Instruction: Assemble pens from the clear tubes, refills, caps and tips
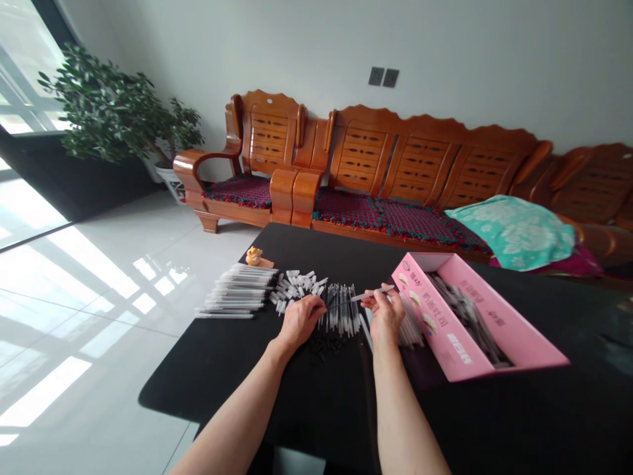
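Observation:
My right hand pinches a slim clear pen barrel with a white tip, held above the tabletop. My left hand has its fingertips closed on a thin dark pen refill, partly hidden by the fingers. Between my hands stands a group of clear pen tubes lying side by side. Beyond my left hand lies a heap of small white pen parts, and further left a neat row of long white-capped pens. A scatter of small black pieces sits just below the tubes.
A pink cardboard box holding dark pens stands open to my right on the black table. A small orange figurine is at the far edge. Beyond are a wooden sofa, teal cloth, potted plant and glossy tiled floor.

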`<state>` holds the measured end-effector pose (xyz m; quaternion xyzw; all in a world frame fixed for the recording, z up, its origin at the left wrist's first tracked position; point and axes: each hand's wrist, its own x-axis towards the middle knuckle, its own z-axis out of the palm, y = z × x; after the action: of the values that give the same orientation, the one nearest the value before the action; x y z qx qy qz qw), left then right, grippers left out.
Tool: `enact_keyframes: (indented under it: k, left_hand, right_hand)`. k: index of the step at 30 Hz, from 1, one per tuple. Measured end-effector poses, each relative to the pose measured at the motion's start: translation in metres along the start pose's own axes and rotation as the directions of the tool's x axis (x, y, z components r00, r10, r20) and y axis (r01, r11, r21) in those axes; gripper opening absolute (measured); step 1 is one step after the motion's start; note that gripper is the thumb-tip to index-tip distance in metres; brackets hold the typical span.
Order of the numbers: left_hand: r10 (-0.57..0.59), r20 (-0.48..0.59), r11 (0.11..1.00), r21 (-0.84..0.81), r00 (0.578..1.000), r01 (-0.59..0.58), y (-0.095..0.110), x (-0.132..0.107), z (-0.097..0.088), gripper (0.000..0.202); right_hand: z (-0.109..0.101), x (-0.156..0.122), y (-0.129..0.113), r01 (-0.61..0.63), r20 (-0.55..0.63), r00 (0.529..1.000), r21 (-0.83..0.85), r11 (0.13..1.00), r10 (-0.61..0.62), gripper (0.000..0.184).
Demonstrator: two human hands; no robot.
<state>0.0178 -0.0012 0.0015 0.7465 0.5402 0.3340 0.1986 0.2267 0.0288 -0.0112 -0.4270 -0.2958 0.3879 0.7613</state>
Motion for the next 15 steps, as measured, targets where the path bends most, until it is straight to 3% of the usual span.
enact_keyframes:
  k: [6,10,13,15]
  left_hand:
    - [0.019,-0.014,0.997,-0.075,1.0,-0.02,0.003,0.0,0.001,0.012]
    - [0.015,-0.045,0.98,-0.198,0.999,-0.024,0.004,0.0,0.002,0.013]
    - [-0.051,-0.118,0.952,-0.305,0.992,0.013,0.001,0.001,0.001,0.02]
    - [-0.128,-0.218,0.93,-0.366,0.967,0.041,-0.003,0.002,-0.002,0.025]
  right_hand:
    - [0.007,-0.007,0.004,-0.063,0.056,0.996,-0.01,0.998,0.063,0.046]
    - [0.016,-0.016,0.005,-0.199,0.164,0.966,-0.02,0.98,0.2,0.037]
    - [0.016,-0.016,0.003,-0.335,0.26,0.913,0.037,0.941,0.315,0.028]
    - [0.011,-0.011,0.001,-0.388,0.256,0.903,0.146,0.91,0.344,0.022]
